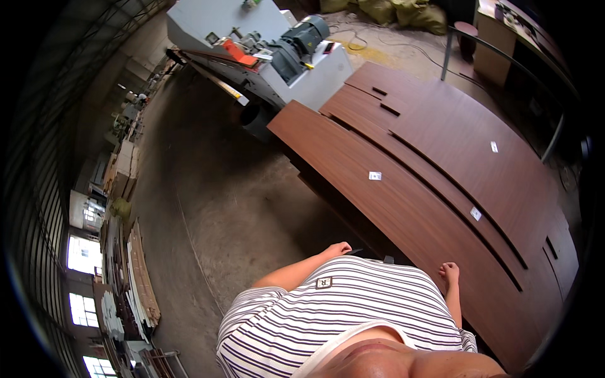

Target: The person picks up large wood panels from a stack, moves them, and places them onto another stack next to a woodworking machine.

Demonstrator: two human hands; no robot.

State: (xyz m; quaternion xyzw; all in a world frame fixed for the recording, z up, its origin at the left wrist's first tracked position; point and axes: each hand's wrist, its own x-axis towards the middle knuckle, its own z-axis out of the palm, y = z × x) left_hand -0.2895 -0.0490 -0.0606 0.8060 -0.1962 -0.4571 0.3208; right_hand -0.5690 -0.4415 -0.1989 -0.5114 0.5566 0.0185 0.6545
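Observation:
My left hand (338, 249) is in front of my striped shirt with its fingers curled. A small dark edge (355, 252) shows beside the fingertips; I cannot make out what it is. My right hand (449, 272) hovers at the near side of a long brown wood-grain panel (353, 151), fingers loosely curled and nothing visible in them. More brown panels (454, 120) lie stacked and overlapping to the right. Small white labels (375, 176) stick to several of them. Dark slots (389, 109) show in the far boards.
A grey machine (302, 69) with a motor stands beyond the panels, a dark bin (255, 120) at its foot. Far right is a metal rail (498, 44) before a wooden desk (495, 60). Stacked boards (142, 277) line the left side across the concrete floor (208, 214).

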